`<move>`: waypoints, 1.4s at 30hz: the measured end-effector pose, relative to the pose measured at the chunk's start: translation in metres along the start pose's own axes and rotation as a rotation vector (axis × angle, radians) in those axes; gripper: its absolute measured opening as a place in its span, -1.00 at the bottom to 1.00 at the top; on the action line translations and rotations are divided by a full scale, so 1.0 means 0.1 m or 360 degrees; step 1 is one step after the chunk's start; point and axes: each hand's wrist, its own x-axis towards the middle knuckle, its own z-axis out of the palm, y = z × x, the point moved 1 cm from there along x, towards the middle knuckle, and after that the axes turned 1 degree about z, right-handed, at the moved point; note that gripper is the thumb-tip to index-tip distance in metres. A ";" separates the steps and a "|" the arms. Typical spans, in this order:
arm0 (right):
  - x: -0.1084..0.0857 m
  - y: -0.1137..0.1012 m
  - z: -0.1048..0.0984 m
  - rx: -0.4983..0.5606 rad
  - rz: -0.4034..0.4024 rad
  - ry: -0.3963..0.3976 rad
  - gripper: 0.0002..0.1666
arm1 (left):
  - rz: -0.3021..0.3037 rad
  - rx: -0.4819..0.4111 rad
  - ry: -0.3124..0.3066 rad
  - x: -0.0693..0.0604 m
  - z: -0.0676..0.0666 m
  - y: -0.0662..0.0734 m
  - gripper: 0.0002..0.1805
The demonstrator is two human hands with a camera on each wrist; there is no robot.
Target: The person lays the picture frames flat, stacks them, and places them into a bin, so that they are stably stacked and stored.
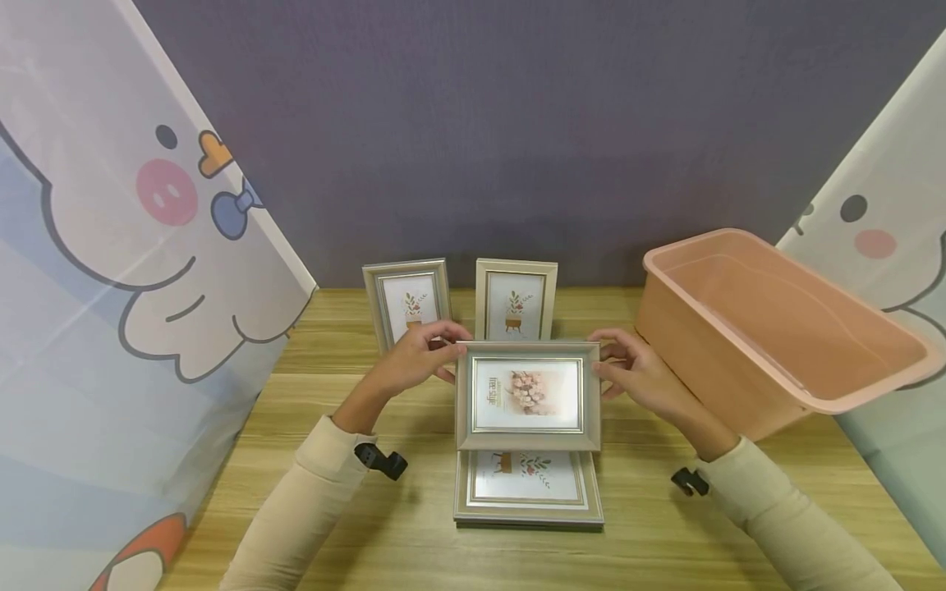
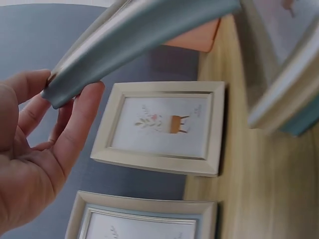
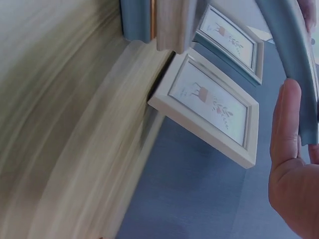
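Observation:
Both hands hold a picture frame [image 1: 528,396] with a pink flower print, raised and tilted over the table. Its left end is pinched between the thumb and fingers of my left hand [image 1: 421,357]. At the opposite end my right hand [image 1: 639,373] grips the other short side. Beneath it lies another picture frame [image 1: 528,484], on a stack whose layers show at the edge of the left wrist view. Behind the hands, a cream picture frame [image 1: 515,300] and a silver-toned picture frame [image 1: 408,297] stand upright, each with a plant print.
A pink plastic bin [image 1: 739,345] stands at the right of the wooden table [image 1: 355,533], its inside bare where visible. A dark grey panel [image 1: 473,148] rises behind the table. Cartoon-printed sheets [image 1: 89,312] flank the left and right sides.

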 end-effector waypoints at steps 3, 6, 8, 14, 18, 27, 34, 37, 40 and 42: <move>-0.01 0.03 0.02 -0.0005 0.0105 -0.0040 -0.53 | -0.0080 0.0001 -0.0019 -0.02 0.03 -0.08 -0.77; -0.02 0.07 0.05 -0.0002 0.0178 -0.0066 -0.56 | -0.0147 0.0004 -0.0047 -0.04 0.05 -0.16 -0.78; -0.03 0.10 0.07 -0.0008 0.0221 -0.0081 -0.57 | -0.0186 0.0010 -0.0064 -0.05 0.06 -0.21 -0.79; -0.07 0.18 0.11 -0.0018 0.0362 -0.0126 -0.60 | -0.0288 -0.0003 -0.0112 -0.08 0.14 -0.34 -0.83; -0.08 0.24 0.13 -0.0016 0.0402 -0.0181 -0.63 | -0.0331 -0.0024 -0.0112 -0.09 0.19 -0.42 -0.85; -0.12 0.34 0.17 -0.0046 0.0498 -0.0258 -0.64 | -0.0450 -0.0027 -0.0173 -0.14 0.27 -0.52 -0.82; -0.15 0.39 0.20 -0.0033 0.0496 -0.0290 -0.63 | -0.0425 -0.0049 -0.0224 -0.18 0.29 -0.55 -0.84; -0.14 0.41 0.20 -0.0048 0.0490 -0.0319 -0.64 | -0.0441 -0.0049 -0.0244 -0.20 0.29 -0.55 -0.84; -0.14 0.43 0.20 -0.0065 0.0501 -0.0350 -0.64 | -0.0474 -0.0004 -0.0260 -0.21 0.28 -0.53 -0.83; -0.13 0.44 0.20 -0.0071 0.0504 -0.0373 -0.64 | -0.0486 0.0042 -0.0274 -0.22 0.28 -0.53 -0.83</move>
